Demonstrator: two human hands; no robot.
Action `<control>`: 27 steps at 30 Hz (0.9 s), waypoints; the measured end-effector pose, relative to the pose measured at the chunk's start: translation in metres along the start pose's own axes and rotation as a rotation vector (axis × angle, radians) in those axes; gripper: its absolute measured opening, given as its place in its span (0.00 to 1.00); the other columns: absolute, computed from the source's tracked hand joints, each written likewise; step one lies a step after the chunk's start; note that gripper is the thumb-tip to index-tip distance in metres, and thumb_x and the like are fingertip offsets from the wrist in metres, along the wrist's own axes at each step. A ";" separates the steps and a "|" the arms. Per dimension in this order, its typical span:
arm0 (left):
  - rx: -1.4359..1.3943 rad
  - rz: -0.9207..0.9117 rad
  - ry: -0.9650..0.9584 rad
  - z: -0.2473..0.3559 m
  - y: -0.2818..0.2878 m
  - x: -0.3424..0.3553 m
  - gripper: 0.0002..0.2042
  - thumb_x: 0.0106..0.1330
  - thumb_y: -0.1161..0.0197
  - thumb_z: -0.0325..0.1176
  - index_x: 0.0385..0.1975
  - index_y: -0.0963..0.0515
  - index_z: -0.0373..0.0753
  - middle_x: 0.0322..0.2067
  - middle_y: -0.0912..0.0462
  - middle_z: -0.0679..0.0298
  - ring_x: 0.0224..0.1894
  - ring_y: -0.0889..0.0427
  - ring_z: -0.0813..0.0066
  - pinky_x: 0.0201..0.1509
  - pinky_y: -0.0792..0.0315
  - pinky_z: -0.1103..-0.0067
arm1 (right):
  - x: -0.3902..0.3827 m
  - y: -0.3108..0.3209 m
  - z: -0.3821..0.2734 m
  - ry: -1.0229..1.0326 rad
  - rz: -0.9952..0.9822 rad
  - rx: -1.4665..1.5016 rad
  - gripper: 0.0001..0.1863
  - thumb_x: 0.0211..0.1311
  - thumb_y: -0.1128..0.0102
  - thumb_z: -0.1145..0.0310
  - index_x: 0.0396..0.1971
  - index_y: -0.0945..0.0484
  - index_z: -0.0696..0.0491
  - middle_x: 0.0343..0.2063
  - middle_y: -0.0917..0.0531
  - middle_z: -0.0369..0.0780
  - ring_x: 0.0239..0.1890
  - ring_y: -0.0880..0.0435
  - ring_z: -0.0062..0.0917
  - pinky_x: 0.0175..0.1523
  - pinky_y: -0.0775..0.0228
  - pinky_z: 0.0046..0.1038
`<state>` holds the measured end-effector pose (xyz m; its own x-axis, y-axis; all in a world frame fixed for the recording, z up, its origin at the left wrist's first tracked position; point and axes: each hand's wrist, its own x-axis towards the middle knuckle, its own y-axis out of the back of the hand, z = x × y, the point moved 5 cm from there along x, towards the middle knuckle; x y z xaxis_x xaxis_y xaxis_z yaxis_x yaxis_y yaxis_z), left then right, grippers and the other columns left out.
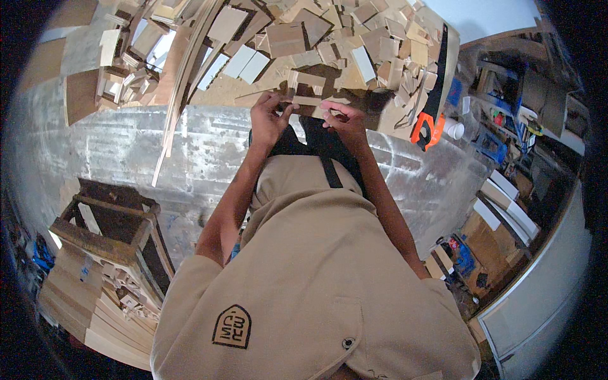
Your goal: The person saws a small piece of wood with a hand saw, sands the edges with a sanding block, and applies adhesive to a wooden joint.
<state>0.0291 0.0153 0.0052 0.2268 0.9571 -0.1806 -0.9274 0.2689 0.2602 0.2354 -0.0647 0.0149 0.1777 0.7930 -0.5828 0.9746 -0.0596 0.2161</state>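
Note:
A small pale wooden strip (pixel 307 101) spans the gap between my two hands at the near edge of the wood-strewn worktable. My left hand (pixel 270 119) is closed, its thumb and fingers pinched at the strip's left end. From the other side my right hand (pixel 345 121) pinches the right end with thumb and forefinger. Just beyond the strip lies a small block-like wooden piece (pixel 306 80). Several cut wood blocks and thin panels, such as a brown board (pixel 285 39), are scattered past my hands. My fingers partly hide the strip's ends.
A handsaw with an orange handle (pixel 427 130) lies at the table's right edge, beside a white cup (pixel 453 128). Long thin wooden strips (pixel 179 85) jut over the near edge at left. A wooden frame stand (pixel 114 228) is at lower left; cluttered shelves (pixel 506 126) stand at right.

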 end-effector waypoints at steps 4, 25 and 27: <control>-0.016 0.013 -0.012 0.004 0.002 0.001 0.11 0.51 0.24 0.27 0.32 0.17 0.33 0.35 0.18 0.57 0.38 0.17 0.66 0.44 0.24 0.76 | 0.000 0.000 0.005 -0.001 0.006 0.027 0.14 0.64 0.37 0.68 0.49 0.18 0.53 0.37 0.15 0.34 0.31 0.17 0.16 0.35 0.24 0.19; 0.100 -0.070 -0.042 -0.006 0.030 -0.002 0.16 0.49 0.23 0.28 0.38 0.18 0.37 0.36 0.17 0.57 0.35 0.15 0.65 0.39 0.22 0.74 | 0.006 0.004 0.021 0.022 0.208 -0.025 0.10 0.57 0.32 0.69 0.39 0.15 0.54 0.37 0.13 0.41 0.42 0.15 0.27 0.51 0.25 0.30; 0.054 -0.077 -0.077 -0.016 0.029 0.001 0.16 0.48 0.23 0.29 0.37 0.18 0.38 0.34 0.17 0.57 0.32 0.15 0.66 0.37 0.22 0.74 | 0.008 0.000 0.007 0.120 0.224 -0.132 0.10 0.57 0.32 0.69 0.38 0.15 0.54 0.37 0.13 0.41 0.42 0.15 0.27 0.51 0.25 0.30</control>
<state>-0.0023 0.0219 -0.0030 0.3212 0.9381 -0.1294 -0.8893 0.3458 0.2993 0.2380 -0.0622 0.0050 0.3613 0.8357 -0.4137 0.8852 -0.1680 0.4338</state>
